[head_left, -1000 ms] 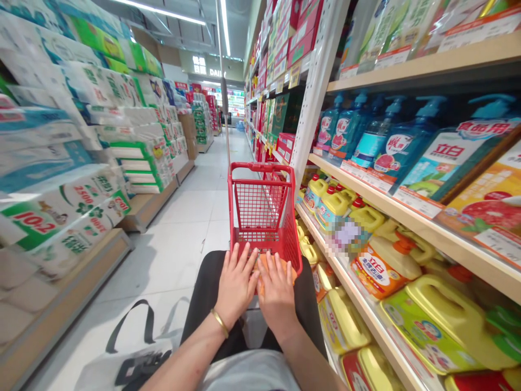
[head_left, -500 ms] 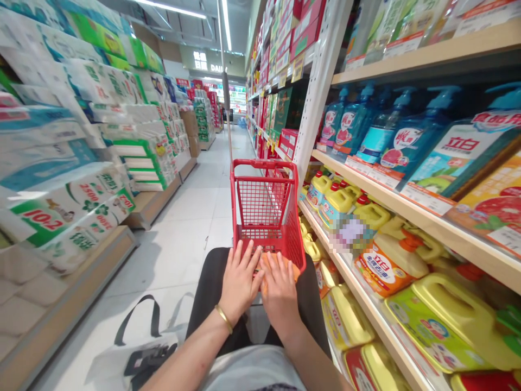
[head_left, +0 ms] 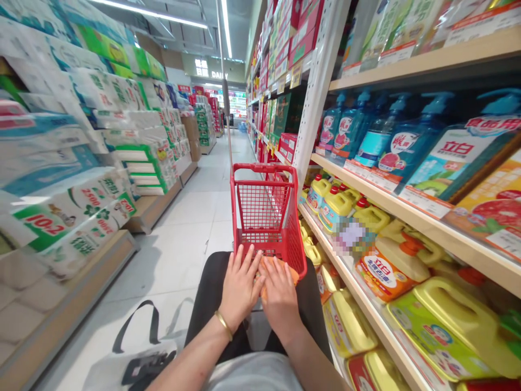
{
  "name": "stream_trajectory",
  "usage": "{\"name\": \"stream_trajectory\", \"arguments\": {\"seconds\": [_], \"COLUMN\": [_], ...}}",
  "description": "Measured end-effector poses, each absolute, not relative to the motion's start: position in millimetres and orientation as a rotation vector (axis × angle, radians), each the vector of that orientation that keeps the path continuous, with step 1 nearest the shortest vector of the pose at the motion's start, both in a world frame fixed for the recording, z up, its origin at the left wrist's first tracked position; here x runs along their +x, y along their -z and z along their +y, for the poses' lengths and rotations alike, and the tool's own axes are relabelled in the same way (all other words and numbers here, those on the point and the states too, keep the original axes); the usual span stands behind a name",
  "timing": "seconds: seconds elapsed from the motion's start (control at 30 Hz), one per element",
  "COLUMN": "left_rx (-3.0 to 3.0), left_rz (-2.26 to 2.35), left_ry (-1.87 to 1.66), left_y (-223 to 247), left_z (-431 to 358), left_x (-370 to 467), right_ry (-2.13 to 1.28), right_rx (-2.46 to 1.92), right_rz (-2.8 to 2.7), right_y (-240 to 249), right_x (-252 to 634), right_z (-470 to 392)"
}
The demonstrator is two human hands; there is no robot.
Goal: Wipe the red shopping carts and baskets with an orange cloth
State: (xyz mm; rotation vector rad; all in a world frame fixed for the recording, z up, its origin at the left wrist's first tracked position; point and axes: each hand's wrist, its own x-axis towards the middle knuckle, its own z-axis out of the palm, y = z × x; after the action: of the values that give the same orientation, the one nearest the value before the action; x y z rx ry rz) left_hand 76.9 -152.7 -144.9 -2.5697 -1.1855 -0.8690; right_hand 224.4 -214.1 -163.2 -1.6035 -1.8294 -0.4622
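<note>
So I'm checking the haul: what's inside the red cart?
The red mesh shopping cart looks empty through its grid. Both hands cover its near end and an orange handle.

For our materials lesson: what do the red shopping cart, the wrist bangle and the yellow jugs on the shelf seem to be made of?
Red shopping cart: likely moulded plastic, matte, with a uniform red mesh.
Bangle on the left hand: probably metal, with a gold shine.
Yellow jugs: glossy plastic with red caps and moulded handles.
</note>
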Motion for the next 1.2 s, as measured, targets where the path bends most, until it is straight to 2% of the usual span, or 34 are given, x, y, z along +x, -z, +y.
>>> {"name": "stream_trajectory", "arguments": {"seconds": [0.23,0.5,0.73,1.0,1.2], "left_rx": [-2.577,-2.564,-2.571,-2.571,-2.587], "left_rz": [-1.180,-1.202,-1.180,-1.168,-1.157], "left_ry": [0.905,0.877,0.909,0.897,0.906], "left_y": [147,145,147,150,149], "left_z": [-153,-150,-150,-150,-150], "left_x": [80,74,78,76,78], "right_ry": [0.414,0.505,0.447,0.516,0.469], "right_rx": [-1.904,-1.641,-1.920,-1.634,-1.871], "right_rz": [-1.608,-1.862,-1.582,-1.889,-1.715], "right_y": [157,163,162,169,158], "right_x": [302,225,300,222,277], "right_z": [-224,-210,-225,-210,-221]}}
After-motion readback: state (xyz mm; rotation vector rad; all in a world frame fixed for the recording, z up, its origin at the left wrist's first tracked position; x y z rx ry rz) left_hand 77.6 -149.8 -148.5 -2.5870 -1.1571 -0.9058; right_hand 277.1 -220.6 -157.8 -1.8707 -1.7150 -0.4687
